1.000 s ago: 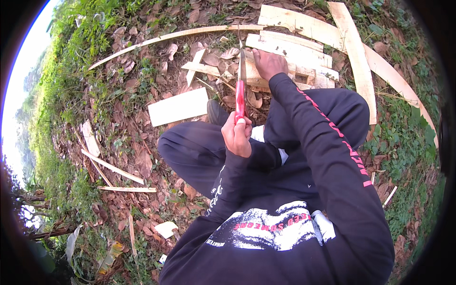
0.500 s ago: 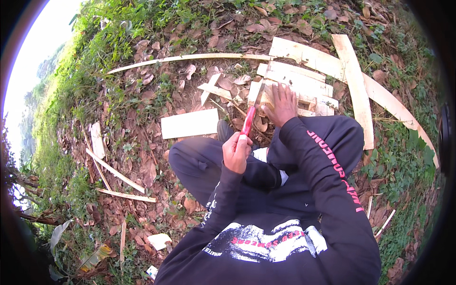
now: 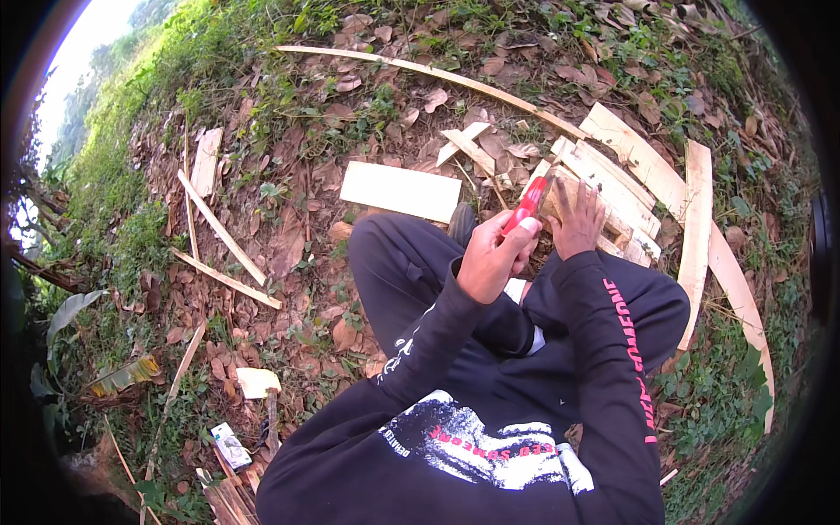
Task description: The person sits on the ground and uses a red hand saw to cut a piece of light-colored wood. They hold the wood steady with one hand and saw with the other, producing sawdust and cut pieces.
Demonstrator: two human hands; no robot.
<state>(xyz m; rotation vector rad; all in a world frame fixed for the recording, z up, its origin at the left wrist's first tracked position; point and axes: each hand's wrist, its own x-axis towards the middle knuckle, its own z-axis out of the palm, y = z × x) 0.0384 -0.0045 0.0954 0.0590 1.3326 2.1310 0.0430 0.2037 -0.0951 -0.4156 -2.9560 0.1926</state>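
Note:
My left hand [image 3: 500, 259] is closed round the red handle of a saw [image 3: 528, 206]. Its narrow blade points away from me toward the wood, and its teeth are too small to make out. Pressed on a pale wooden piece [image 3: 553, 208] beside the blade is my right hand [image 3: 577, 220], its fingers spread and lying flat. The piece rests at the near left side of a low stack of pale boards [image 3: 612, 179], just beyond my bent right knee. Part of the wood is hidden under my right hand.
A white rectangular board [image 3: 401, 190] lies left of the stack. Long curved strips [image 3: 420, 68] reach out beyond it, and a plank [image 3: 697, 227] lies at the right. Sticks [image 3: 223, 229], a small carton [image 3: 230, 446] and dry leaves cover the ground at the left.
The view has turned, so the scene sits further right and lower. My left hand has come closer to my right hand with the saw. The right hand stays on the wood.

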